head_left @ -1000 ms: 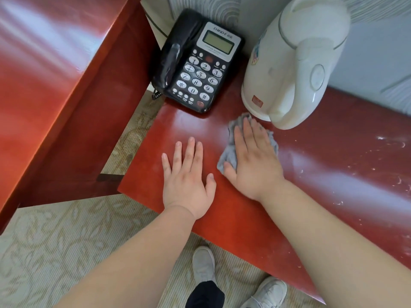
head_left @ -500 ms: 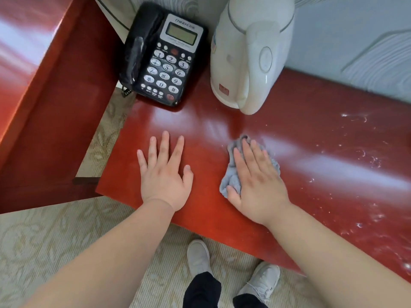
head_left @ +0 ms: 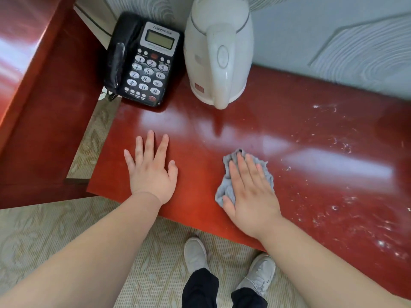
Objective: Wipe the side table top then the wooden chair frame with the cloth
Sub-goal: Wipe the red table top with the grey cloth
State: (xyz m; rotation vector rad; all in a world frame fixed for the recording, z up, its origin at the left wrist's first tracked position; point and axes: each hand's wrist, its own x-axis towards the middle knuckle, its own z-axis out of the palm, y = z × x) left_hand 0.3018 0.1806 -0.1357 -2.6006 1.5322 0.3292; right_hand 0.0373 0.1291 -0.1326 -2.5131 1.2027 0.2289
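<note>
We are on the first step, wiping the side table top (head_left: pixel 311 121): our right hand (head_left: pixel 251 192) presses the grey cloth (head_left: pixel 223 193) flat near the front edge, fingers straight and close together, while our left hand (head_left: pixel 151 172) rests spread and bare beside it. Next, we judge, the cloth should sweep right into the white specks (head_left: pixel 338 207). The kettle (head_left: pixel 219 52) and telephone (head_left: pixel 144 63) block the back-left part.

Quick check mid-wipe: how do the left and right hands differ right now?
The left hand lies on bare table top; the right hand presses the grey cloth. The left hand sits nearer the phone, the right hand nearer the dusty streaks. Both lie flat, palms down.
</note>
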